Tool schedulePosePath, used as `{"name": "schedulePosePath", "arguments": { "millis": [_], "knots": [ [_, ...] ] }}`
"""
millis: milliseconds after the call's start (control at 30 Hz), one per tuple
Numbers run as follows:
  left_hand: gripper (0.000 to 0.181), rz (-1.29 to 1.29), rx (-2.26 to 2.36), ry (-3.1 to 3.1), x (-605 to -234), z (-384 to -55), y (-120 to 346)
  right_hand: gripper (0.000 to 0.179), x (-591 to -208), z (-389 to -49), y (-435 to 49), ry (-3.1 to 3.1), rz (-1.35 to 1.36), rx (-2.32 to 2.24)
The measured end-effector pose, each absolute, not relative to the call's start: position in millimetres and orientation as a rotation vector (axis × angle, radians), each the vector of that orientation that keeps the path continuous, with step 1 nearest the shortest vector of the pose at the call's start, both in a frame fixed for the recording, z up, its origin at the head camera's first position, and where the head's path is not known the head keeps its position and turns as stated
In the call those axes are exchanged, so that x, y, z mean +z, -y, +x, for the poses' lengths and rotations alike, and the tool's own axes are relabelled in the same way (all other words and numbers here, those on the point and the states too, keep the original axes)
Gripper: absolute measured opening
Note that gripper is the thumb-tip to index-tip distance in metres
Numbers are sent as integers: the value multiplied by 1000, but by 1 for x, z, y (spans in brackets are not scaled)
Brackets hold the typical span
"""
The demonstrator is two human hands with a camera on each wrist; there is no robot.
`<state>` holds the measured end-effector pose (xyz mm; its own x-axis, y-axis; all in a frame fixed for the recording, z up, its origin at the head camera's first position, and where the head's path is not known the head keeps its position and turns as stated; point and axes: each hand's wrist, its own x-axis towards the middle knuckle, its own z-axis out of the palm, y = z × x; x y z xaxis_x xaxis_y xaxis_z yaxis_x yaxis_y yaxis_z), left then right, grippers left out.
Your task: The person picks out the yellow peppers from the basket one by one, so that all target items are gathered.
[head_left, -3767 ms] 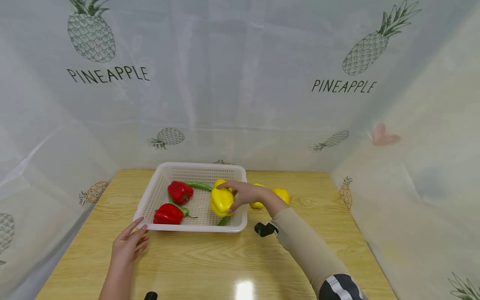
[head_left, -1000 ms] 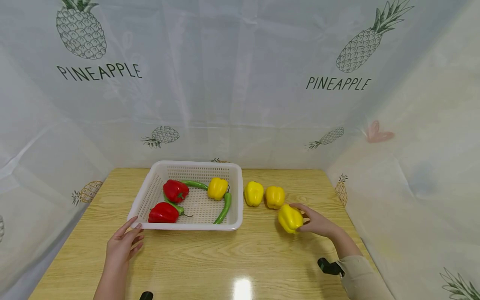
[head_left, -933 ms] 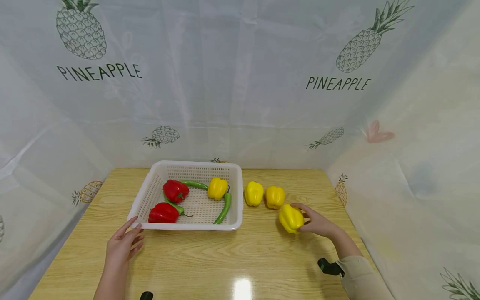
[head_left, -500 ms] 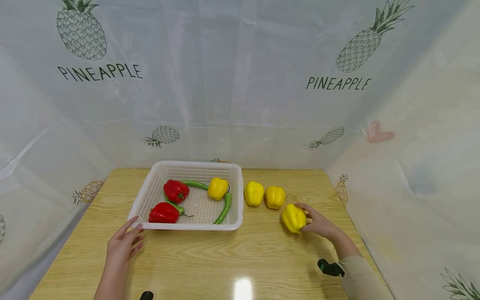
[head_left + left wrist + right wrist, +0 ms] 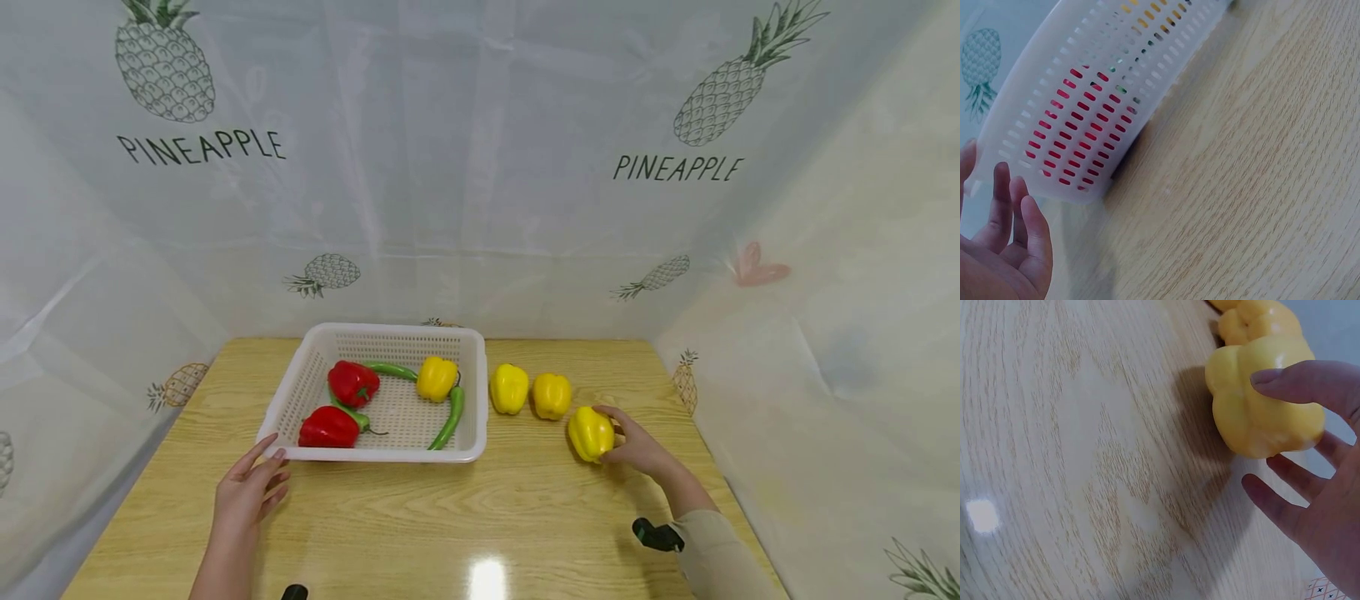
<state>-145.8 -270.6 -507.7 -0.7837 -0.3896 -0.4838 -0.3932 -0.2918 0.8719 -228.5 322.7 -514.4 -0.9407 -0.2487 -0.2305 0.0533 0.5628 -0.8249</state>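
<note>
My right hand (image 5: 639, 450) grips a yellow bell pepper (image 5: 589, 435) at the right of the table. In the right wrist view the thumb lies across that pepper (image 5: 1260, 403), while two lower fingers stand clear of it. My left hand (image 5: 242, 497) touches the front-left corner of a white perforated basket (image 5: 375, 455) with thumb and forefinger; its other fingers are loosely bent. Inside the basket are two red bell peppers (image 5: 328, 427), a yellow bell pepper (image 5: 437, 379) and several long green chili peppers (image 5: 448, 419).
Two more yellow bell peppers (image 5: 509, 389) stand on the wooden table (image 5: 420, 525) between the basket and my right hand. A pineapple-print sheet (image 5: 480, 167) hangs behind and along both sides of the table.
Since the oldest frame, my right hand has carried the yellow bell pepper from the basket to the table's right. Over the last second the pepper shifts slightly right and turns. My left hand stays put.
</note>
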Motion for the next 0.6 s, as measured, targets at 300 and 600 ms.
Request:
{"name": "schedulePosePath", "arguments": {
  "millis": [300, 600],
  "knots": [
    [44, -1035, 2322, -1851, -508, -145, 272, 90, -515, -238, -321, -2526, -158, -1321],
    [50, -1014, 2309, -1877, -509, -146, 271, 90, -509, -245, -322, -2566, -147, -1254]
  ]
}}
